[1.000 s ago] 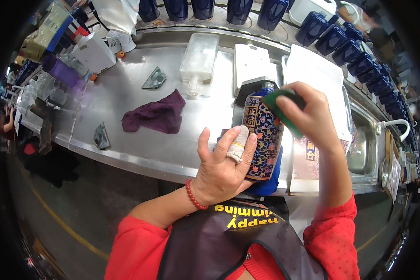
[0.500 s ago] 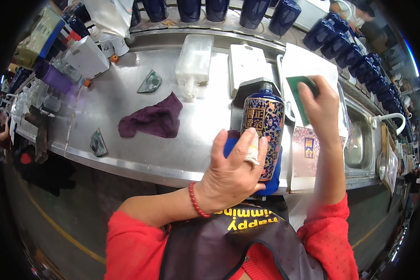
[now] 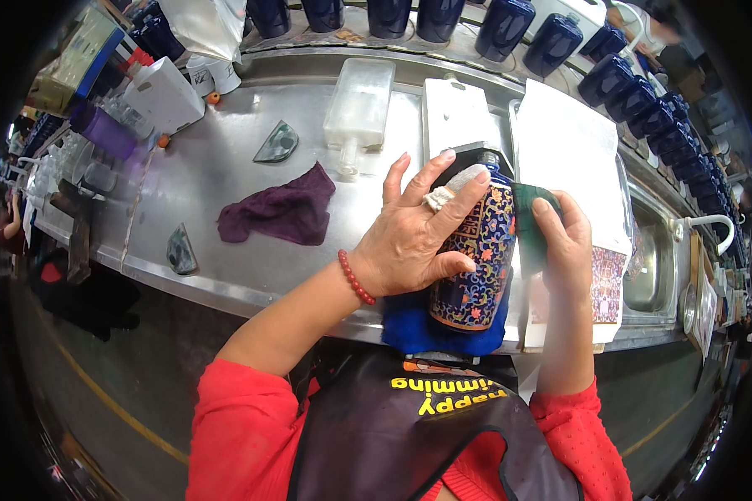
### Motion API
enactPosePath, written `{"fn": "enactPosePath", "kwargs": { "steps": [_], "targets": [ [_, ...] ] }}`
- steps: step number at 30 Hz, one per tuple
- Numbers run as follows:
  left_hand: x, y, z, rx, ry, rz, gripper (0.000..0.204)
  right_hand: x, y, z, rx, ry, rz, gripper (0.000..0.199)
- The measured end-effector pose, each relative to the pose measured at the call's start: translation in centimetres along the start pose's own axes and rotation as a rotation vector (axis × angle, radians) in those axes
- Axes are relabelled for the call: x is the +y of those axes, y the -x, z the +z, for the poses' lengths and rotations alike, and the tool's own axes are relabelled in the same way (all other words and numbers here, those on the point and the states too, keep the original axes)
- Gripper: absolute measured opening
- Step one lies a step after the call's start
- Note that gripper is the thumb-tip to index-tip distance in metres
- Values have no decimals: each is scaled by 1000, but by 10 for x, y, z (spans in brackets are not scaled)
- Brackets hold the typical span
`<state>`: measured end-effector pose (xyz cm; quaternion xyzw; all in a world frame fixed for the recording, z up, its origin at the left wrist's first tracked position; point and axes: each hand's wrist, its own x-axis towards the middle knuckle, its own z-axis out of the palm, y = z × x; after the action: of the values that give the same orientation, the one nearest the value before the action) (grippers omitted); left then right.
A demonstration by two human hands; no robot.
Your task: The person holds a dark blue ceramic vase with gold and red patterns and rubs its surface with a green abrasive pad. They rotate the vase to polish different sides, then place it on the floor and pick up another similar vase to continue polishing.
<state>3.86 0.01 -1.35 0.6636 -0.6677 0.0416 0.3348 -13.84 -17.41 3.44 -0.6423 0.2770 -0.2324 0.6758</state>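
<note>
One bottle point(image 3: 486, 242): I see it on blue cloth point(image 3: 405, 319).
Left hand point(image 3: 411, 238): spread over bottle.
Right hand point(image 3: 570, 240): gripping green sheet point(image 3: 528, 224) beside bottle.

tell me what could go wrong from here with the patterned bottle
The patterned bottle might slip off: its base sits close to the near edge of the metal counter, with the left hand spread over it rather than wrapped around it.

The green flat tool in the right hand is right alongside the bottle, so it could scuff the pattern.
</note>
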Motion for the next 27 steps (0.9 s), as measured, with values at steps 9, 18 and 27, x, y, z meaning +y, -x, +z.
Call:
{"fn": "enactPosePath", "kwargs": {
  "steps": [9,18,27],
  "targets": [
    [0,2,-1,52,22,53,83,1,2,6,46,-27,-31,21],
    [0,-7,-10,73,2,138,74,5,7,-2,104,-75,-43,18],
    [-18,-49,-10,68,258,155,64,-25,-7,-17,18,294,-197,19]
  ]
}}
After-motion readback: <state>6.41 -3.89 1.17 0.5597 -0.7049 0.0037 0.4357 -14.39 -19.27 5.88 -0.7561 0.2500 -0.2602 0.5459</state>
